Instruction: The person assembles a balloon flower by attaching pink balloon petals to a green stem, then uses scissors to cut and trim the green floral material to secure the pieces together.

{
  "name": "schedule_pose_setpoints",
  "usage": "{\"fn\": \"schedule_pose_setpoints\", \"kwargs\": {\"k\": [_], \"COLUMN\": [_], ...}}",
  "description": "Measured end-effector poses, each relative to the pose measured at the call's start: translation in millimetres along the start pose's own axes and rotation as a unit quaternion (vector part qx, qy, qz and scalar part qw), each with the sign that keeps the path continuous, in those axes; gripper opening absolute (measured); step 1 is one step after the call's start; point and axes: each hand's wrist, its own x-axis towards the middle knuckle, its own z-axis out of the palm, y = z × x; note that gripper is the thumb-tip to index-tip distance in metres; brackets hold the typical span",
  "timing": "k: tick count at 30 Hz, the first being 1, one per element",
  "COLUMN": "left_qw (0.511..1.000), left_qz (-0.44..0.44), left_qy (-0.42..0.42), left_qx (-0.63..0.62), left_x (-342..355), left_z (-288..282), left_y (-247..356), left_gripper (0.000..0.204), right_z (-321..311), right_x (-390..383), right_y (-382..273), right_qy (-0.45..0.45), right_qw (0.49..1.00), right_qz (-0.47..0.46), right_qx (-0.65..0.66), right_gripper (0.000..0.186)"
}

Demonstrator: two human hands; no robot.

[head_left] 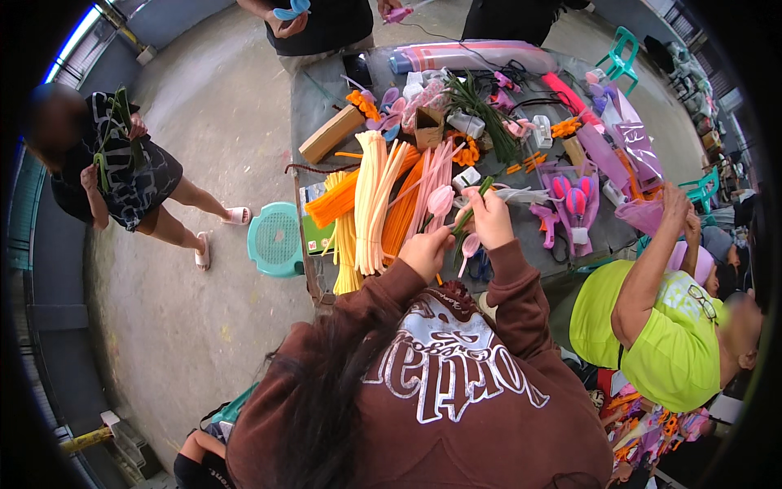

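Observation:
My left hand (428,253) and my right hand (489,218) are raised over the table's near edge, both closed on a green stem (463,218) that slants between them. A pale pink tulip-shaped flower (441,200) shows just left of my right hand; a second small pink bud (471,244) hangs between my hands. Bundles of fuzzy stems in cream (375,191), orange (338,205), yellow (346,261) and pink (428,167) lie left of and behind my hands. A purple-wrapped pink flower piece (574,204) lies to the right.
The crowded table (318,106) holds cardboard tubes, wrap rolls, dark green stems and glue guns. A turquoise stool (275,238) stands left. A person (122,163) stands left with green strips; another in lime (635,326) works at right with pink sheet. Others stand at the far side.

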Motion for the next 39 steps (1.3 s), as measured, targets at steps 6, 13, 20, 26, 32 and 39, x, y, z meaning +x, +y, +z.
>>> {"fn": "schedule_pose_setpoints", "kwargs": {"k": [6, 13, 20, 26, 32, 39], "left_qw": [0.996, 0.968, 0.962, 0.906, 0.803, 0.773], "left_qz": [0.046, -0.011, -0.075, -0.218, -0.292, -0.319], "left_qy": [0.02, -0.1, -0.107, -0.074, 0.102, 0.163], "left_qx": [-0.071, -0.228, -0.241, -0.356, -0.51, -0.524], "left_x": [0.2, -2.1, -4.7, -19.5, -49.2, -70.8], "left_z": [0.5, -4.4, 4.6, -12.8, -35.0, -39.8], "left_y": [-2.6, 2.8, -15.7, -35.1, -59.8, -68.5], "left_gripper": [0.017, 0.027, 0.029, 0.028, 0.026, 0.032], "right_z": [4.4, -3.6, -0.4, -16.6, -39.9, -9.1], "right_x": [-1.8, -3.6, 8.6, 28.4, 46.1, -4.3], "right_y": [-11.3, -4.9, 15.8, 37.4, 72.0, 147.0], "right_qy": [-0.051, -0.182, -0.166, -0.084, 0.054, -0.012], "right_qw": [0.971, 0.85, 0.911, 0.967, 0.993, 0.932], "right_qz": [-0.004, 0.011, 0.038, 0.131, 0.076, -0.015], "right_qx": [0.235, 0.495, 0.376, 0.201, 0.075, -0.362], "right_gripper": [0.028, 0.027, 0.035, 0.042, 0.025, 0.01]}}
